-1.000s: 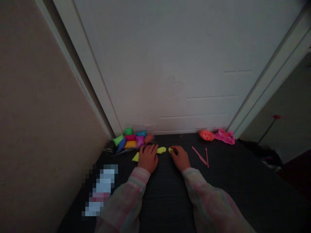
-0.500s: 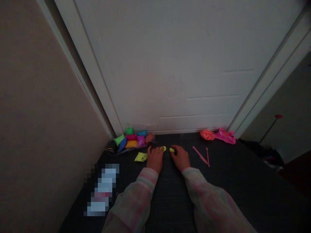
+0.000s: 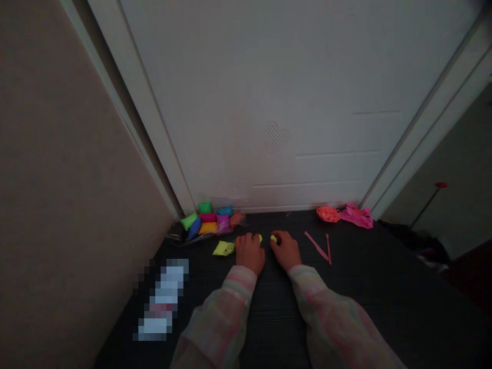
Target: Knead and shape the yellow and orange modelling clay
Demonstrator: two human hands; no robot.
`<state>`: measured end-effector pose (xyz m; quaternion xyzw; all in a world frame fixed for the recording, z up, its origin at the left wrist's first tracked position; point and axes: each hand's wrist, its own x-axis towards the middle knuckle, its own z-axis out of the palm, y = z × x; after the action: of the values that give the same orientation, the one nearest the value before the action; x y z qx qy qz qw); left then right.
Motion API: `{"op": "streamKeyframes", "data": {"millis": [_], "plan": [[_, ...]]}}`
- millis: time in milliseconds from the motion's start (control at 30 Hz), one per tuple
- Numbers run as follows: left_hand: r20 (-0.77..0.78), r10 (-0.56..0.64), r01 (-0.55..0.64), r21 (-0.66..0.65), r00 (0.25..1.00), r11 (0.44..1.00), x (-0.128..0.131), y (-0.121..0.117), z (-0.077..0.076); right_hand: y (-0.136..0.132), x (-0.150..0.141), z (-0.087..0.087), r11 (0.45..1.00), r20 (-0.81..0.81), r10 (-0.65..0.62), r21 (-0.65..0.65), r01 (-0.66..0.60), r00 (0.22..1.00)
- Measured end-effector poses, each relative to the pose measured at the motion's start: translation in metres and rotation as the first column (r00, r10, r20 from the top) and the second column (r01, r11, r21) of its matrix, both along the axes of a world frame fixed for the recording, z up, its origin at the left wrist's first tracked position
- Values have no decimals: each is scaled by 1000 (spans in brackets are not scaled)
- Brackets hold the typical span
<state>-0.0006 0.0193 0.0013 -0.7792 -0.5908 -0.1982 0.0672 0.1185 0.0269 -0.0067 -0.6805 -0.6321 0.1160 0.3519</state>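
Just below the centre of the frame, soft yellow stuff shows as two separate bits on the dark tabletop [image 3: 277, 318], and the work in hand looks to be at an early stage. The right hand [image 3: 286, 251] has its thumb and fingers curled in and seems to pinch the right yellow piece [image 3: 273, 239], a small rounded lump at its fingertips. The left hand [image 3: 250, 254] lies palm down with bent fingers over the left yellow piece [image 3: 260, 238], of which only an edge peeks out; whether it grips or merely covers that piece I cannot tell. The two pieces lie near each other with a gap between, so parting the yellow is, I judge, done, while neither bit shows a finished form. Touching or just beside the left hand is a yellow packet [image 3: 223, 248]; whether it is empty I cannot tell. Left of centre, the coloured packets [image 3: 208, 228] look plump and unused in their clear wrapping, and right of centre the two pink sticks [image 3: 317, 247] lie untouched, their lower ends together. Farther up and right, an orange lump [image 3: 328, 213] and a crumpled pink item [image 3: 356, 215] sit apart from the hands, their part in the work unclear
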Motion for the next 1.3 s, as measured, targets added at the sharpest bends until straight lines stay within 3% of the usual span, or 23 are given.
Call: {"op": "streamKeyframes", "data": {"millis": [167, 367, 867, 1067, 1200, 1300], "plan": [[24, -17, 18, -64, 1000, 998, -4, 3, -4, 0, 0, 0, 1000, -35, -4, -5, 4, 999], [85, -125, 132, -85, 989, 988, -7, 7, -8, 1, 1, -1, 1000, -56, 9, -9, -9, 998], [101, -88, 101, -134, 991, 986, -8, 9, -7, 1, 2, -3, 1000, -33, 16, 3, -16, 999], [127, -117, 130, -98, 985, 987, -10, 9, -7, 1, 2, -3, 1000, -29, 20, 9, -20, 999], [257, -114, 125, -24, 960, 992, -9, 6, -3, 2, 3, -5, 1000, -40, 21, 11, -20, 999], [494, -65, 79, -7, 867, 997, -7, 5, -3, 2, 3, -5, 1000, -37, 17, 12, -17, 999]]}}
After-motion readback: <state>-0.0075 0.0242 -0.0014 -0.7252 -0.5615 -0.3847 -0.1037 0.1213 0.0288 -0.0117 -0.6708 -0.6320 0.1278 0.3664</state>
